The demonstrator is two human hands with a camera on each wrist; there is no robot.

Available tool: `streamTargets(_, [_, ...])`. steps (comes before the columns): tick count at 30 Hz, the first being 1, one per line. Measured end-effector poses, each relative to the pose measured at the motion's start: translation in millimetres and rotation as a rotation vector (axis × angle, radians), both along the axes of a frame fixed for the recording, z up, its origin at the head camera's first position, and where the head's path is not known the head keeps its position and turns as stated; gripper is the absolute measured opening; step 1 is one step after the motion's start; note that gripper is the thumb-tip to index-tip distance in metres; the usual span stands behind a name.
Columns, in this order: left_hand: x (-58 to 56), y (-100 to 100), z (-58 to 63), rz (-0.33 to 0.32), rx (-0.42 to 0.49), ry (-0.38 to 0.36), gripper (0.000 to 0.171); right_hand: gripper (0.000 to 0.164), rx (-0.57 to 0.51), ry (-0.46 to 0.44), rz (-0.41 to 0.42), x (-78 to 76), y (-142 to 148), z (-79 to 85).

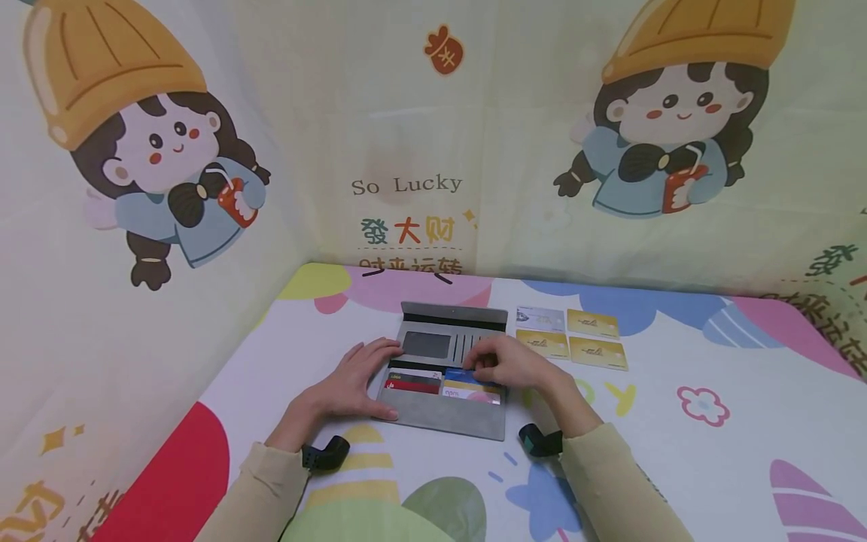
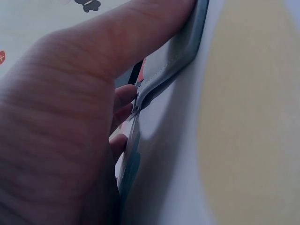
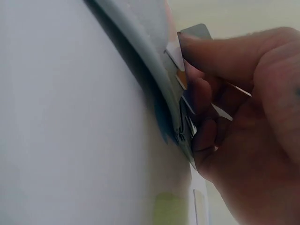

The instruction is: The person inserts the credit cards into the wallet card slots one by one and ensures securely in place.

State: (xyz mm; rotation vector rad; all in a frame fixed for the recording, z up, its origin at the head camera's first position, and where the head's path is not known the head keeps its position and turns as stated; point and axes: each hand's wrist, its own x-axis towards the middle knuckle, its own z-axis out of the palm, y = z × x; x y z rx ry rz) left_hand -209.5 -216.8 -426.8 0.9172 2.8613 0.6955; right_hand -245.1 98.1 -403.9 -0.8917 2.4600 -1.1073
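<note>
A grey long wallet point(image 1: 447, 421) lies unfolded on the table, with card slots and a dark window in its upper half. Two cards sit side by side in its lower pockets: a red-and-black card point(image 1: 413, 382) at left and a blue, yellow and white card point(image 1: 472, 385) at right. My left hand point(image 1: 350, 380) rests along the wallet's left edge, fingers extended and thumb on the lower corner. With curled fingers, my right hand point(image 1: 504, 361) pinches the top of the blue card. In the right wrist view, the thumb point(image 3: 225, 54) lies by the layered card edges; the fingertips are partly hidden.
Right of the wallet lie a silver card point(image 1: 539, 318) and three gold cards point(image 1: 593, 324) in two rows. Behind the table point(image 1: 650, 452) hangs a printed cloth backdrop point(image 1: 515, 150). Black wrist cameras are strapped at both sleeves, close to the tabletop.
</note>
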Motion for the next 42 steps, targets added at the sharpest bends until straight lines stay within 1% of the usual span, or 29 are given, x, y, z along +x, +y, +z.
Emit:
streamTargets(3, [0.3, 0.2, -0.1, 0.005, 0.0, -0.001, 0.099, 0.014, -0.001, -0.001, 0.039, -0.8, -0.7, -0.2])
streamTargets(7, [0.6, 0.4, -0.4, 0.007, 0.001, -0.004, 0.098, 0.014, -0.001, -0.001, 0.047, -0.9, -1.4, 0.0])
streamTargets(14, [0.9, 0.3, 0.0, -0.001, 0.003, 0.001, 0.098, 0.014, 0.015, -0.01, 0.029, 1.6, -1.7, 1.7])
streamTargets(21, [1.2, 0.1, 0.0, 0.001, 0.008, -0.001, 0.098, 0.016, 0.022, 0.003, 0.018, 3.7, -0.6, 4.4])
streamTargets(31, [1.9, -0.1, 0.0, 0.002, 0.011, 0.009, 0.099, 0.013, 0.029, -0.015, 0.009, 2.7, 1.0, 4.5])
streamTargets(38, [2.7, 0.1, 1.5, 0.004, 0.005, -0.001, 0.099, 0.012, 0.023, -0.033, 0.014, 2.9, 0.9, 5.1])
streamTargets(42, [2.7, -0.1, 1.1, 0.0, 0.006, 0.008, 0.099, 0.011, 0.014, -0.035, 0.022, 3.2, 0.9, 5.3])
